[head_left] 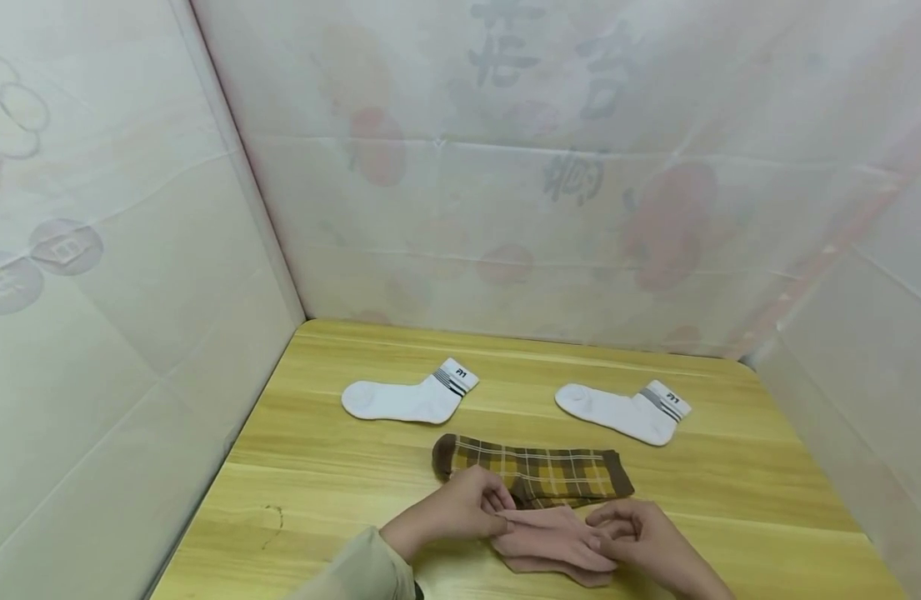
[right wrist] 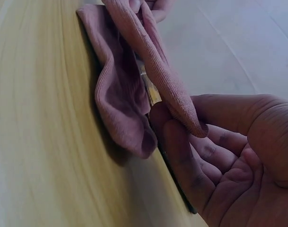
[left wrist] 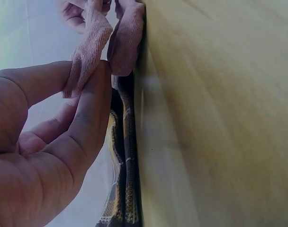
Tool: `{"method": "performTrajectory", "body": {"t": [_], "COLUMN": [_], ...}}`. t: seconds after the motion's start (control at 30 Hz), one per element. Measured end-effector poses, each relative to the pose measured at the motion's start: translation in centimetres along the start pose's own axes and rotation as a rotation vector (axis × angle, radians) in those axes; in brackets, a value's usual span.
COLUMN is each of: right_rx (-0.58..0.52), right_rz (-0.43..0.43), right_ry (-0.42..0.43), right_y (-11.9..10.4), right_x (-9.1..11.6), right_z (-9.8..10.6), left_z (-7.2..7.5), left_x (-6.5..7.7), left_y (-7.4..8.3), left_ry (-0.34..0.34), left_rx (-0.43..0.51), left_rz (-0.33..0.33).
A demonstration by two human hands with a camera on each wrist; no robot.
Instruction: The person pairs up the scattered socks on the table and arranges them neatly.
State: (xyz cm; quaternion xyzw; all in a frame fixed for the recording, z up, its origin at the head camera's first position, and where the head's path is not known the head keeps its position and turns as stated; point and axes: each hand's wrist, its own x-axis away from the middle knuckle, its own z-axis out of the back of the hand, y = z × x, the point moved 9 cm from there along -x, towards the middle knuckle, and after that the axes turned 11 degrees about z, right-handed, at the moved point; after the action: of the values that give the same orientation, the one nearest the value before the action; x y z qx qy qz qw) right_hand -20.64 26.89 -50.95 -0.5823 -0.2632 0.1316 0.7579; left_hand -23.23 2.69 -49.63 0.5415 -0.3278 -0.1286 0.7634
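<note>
Between both hands is a pair of pink socks (head_left: 553,542) near the table's front edge. My left hand (head_left: 460,504) pinches one end of the upper pink sock (left wrist: 89,52) between thumb and fingers. At its other end, my right hand (head_left: 651,542) pinches the same sock (right wrist: 158,71). The lower pink sock (right wrist: 118,94) lies beneath, against the tabletop in the right wrist view. Just behind the hands lie brown and yellow plaid socks (head_left: 573,471), stacked one on the other and partly covered by the left hand.
Farther back on the wooden table (head_left: 340,508) lie two white ankle socks with striped cuffs, a left one (head_left: 400,400) and a right one (head_left: 618,410). Pale printed curtains (head_left: 460,208) rise along the back and both sides of the table.
</note>
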Motion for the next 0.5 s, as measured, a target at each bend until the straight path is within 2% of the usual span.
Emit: {"method": "performTrajectory", "body": {"t": [0.2,0.5], "right_rx": [0.03,0.004], "right_rz": [-0.013,-0.032], "right_ry": [0.016,0.025], "right_y": [1.0,1.8], "right_x": [0.5,0.8], "right_z": [0.3,0.4], "left_z": [-0.4,-0.7], "left_x": [-0.2,-0.2], "left_y": [-0.2,-0.1], "left_ry": [0.0,0.012], "left_rx": [0.003,-0.06], "left_rz": [-0.02,-0.062]}}
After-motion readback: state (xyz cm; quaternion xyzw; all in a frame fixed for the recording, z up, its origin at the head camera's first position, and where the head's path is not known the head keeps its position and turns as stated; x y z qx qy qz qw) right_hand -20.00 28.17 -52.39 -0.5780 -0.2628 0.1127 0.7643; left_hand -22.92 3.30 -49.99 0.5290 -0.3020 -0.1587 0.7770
